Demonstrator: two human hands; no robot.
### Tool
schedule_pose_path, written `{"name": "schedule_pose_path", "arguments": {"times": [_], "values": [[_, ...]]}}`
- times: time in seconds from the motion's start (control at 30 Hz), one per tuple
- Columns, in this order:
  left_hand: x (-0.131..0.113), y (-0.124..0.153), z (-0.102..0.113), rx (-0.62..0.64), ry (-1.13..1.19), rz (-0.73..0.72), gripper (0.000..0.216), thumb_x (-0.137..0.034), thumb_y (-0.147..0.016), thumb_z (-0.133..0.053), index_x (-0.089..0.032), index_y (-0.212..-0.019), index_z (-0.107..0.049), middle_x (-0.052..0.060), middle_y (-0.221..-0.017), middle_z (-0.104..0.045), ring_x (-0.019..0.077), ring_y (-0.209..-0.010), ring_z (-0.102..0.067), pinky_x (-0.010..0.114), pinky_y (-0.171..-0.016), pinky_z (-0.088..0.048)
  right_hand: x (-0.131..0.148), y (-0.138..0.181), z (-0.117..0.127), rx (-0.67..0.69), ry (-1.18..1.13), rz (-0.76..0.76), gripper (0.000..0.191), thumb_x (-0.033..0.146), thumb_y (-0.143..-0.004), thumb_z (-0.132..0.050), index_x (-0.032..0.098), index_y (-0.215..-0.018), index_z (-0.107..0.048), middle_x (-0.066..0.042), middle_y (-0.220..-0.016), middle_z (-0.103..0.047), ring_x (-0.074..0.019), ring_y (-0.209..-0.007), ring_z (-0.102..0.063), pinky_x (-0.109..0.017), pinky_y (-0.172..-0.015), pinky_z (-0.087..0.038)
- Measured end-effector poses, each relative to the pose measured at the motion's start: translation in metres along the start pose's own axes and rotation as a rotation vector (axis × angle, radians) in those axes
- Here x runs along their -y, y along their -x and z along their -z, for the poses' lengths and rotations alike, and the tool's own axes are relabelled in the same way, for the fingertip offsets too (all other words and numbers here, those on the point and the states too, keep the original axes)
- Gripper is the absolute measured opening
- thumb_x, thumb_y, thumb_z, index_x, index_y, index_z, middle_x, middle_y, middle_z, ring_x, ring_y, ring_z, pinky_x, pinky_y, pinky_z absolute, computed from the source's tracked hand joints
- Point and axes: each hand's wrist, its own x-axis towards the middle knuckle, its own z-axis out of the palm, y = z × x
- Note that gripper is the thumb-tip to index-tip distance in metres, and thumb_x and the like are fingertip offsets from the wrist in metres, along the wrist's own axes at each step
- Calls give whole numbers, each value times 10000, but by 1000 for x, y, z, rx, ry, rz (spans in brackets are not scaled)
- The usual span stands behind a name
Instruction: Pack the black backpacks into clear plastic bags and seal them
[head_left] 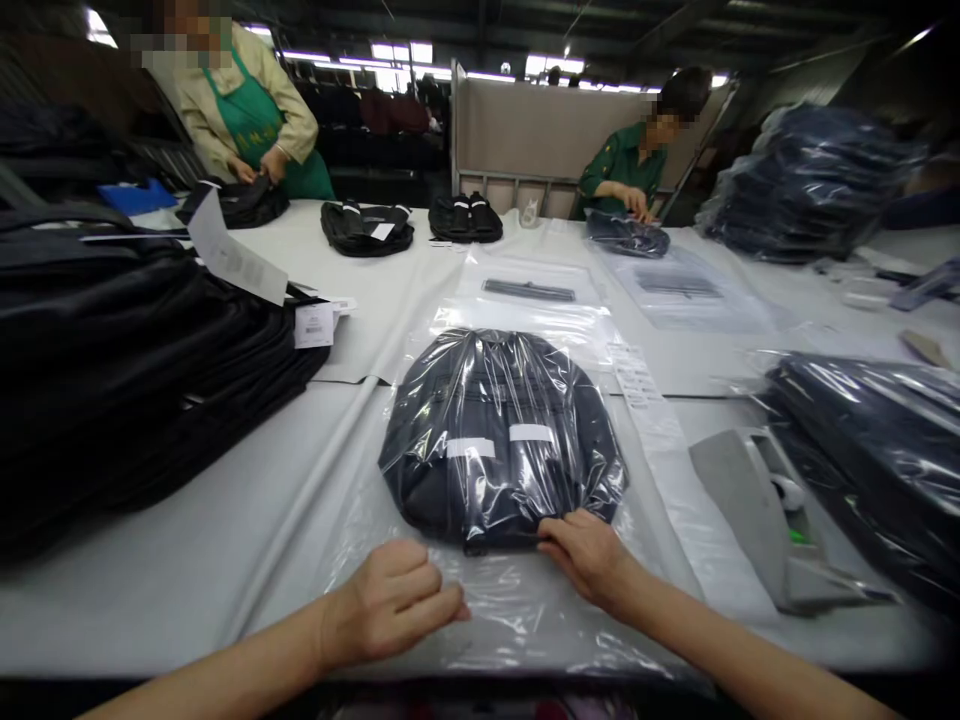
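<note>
A dark backpack point(491, 490) lies flat inside a clear plastic bag point(502, 620), with two white strips across its straps. My right hand point(589, 555) is closed at the backpack's lower right edge, its fingers pinching the plastic film there. Over the loose near part of the bag, left of centre, my left hand point(390, 605) is closed with curled fingers. Whether any film is caught in the left fingers is hidden.
Black bags with paper tags are piled at left point(150, 350). A grey tape dispenser point(750, 500) stands at right beside plastic-wrapped bags point(877, 430). Flat plastic bags point(525, 270) lie beyond. Across the white table point(300, 520), two co-workers handle bags; a tall wrapped stack point(810, 180) stands at far right.
</note>
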Motion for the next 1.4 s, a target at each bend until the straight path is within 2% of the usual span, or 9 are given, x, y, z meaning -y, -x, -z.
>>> {"name": "schedule_pose_path", "arguments": {"times": [0.1,0.23,0.47,0.77,1.0,1.17,1.27,1.33,1.4], "values": [[14,-24,-1,130,-25,-15,93,-256,-887,-514,-171,-915,-540,5,-714,-540,128,-586,-440,275,-528,-333,3,-2,-1,-38,3,1,159,226,-925,-426,174,-845,-553,-3,-671,-580,-134,-597,-475,-268,-602,-334],[38,-31,-26,357,53,-84,135,-255,-914,-444,-190,-847,-541,11,-829,-537,140,-699,-468,259,-592,-362,0,0,-4,-74,15,12,137,220,-901,-484,177,-809,-576,2,-643,-572,-127,-595,-459,-276,-591,-311],[42,-3,-52,285,49,-239,147,-180,-902,-427,-176,-865,-569,3,-700,-506,137,-590,-413,288,-561,-316,-18,11,-9,33,239,317,170,142,-898,-456,193,-823,-600,11,-609,-511,-134,-594,-422,-309,-567,-247],[30,2,-56,212,-52,-162,169,-112,-871,-471,-160,-718,-524,-4,-654,-481,126,-584,-408,303,-524,-274,-9,6,-6,47,301,297,154,123,-887,-474,187,-905,-612,3,-658,-530,-131,-610,-430,-316,-567,-262],[36,13,-53,426,34,-265,106,-153,-845,-510,-137,-932,-567,51,-915,-586,147,-686,-471,336,-617,-341,-4,4,2,106,320,315,180,116,-881,-477,197,-994,-591,-1,-707,-545,-142,-646,-450,-314,-583,-271],[30,12,-39,448,-16,-170,285,-129,-894,-422,-167,-1170,-483,40,-940,-595,157,-719,-479,320,-712,-344,-6,6,2,147,335,289,150,125,-894,-447,183,-909,-584,-9,-711,-524,-151,-651,-429,-312,-613,-276],[22,5,-29,489,11,-137,292,-180,-890,-435,-207,-1180,-462,27,-850,-581,168,-691,-462,327,-717,-332,-3,8,11,260,303,257,137,132,-870,-459,190,-925,-570,-24,-768,-528,-166,-692,-426,-317,-653,-292],[15,0,-24,519,39,-78,255,-268,-880,-466,-214,-1128,-491,22,-804,-560,175,-679,-452,339,-718,-325,0,10,20,362,240,242,124,222,-855,-497,202,-957,-563,-49,-856,-535,-186,-759,-438,-333,-706,-315],[9,-3,-23,518,36,-27,316,-415,-875,-471,-201,-1103,-512,29,-802,-548,185,-685,-450,347,-710,-315,4,14,28,426,163,243,269,435,-827,-531,214,-977,-563,-84,-966,-527,-224,-854,-443,-386,-786,-330]]}}
